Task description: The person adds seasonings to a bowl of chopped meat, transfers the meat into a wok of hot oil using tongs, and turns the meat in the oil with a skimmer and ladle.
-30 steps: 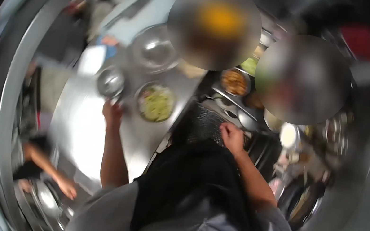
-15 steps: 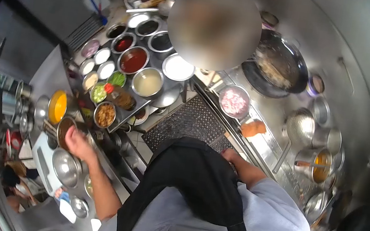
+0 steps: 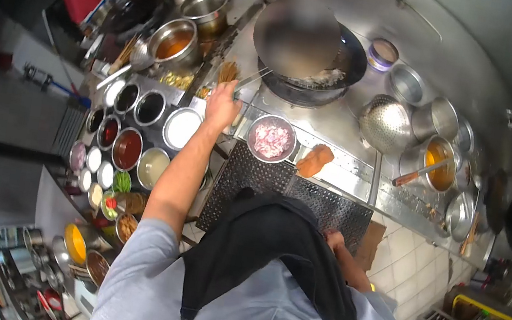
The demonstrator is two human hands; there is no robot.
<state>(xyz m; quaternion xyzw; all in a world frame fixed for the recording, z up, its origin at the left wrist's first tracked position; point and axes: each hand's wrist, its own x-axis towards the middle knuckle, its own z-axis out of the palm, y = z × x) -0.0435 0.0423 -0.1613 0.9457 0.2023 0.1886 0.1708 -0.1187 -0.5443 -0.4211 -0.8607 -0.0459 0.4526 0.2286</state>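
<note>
Bright, fairly even light fills the middle; toward nine o'clock it dims. Glare whitens the colander (image 3: 385, 123) at two o'clock, and soft sheen lies on the steel wall (image 3: 507, 98) beyond. The left hand (image 3: 223, 105), at eleven, is well lit. A round blur at twelve hides part of the wok (image 3: 351, 62). Wide-angle distortion bends the edges; corners are black.

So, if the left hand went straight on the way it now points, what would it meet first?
Probably the brown bristle bundle directly ahead of the left hand. Depth is unclear from this view, so I can't tell whether they touch.
</note>
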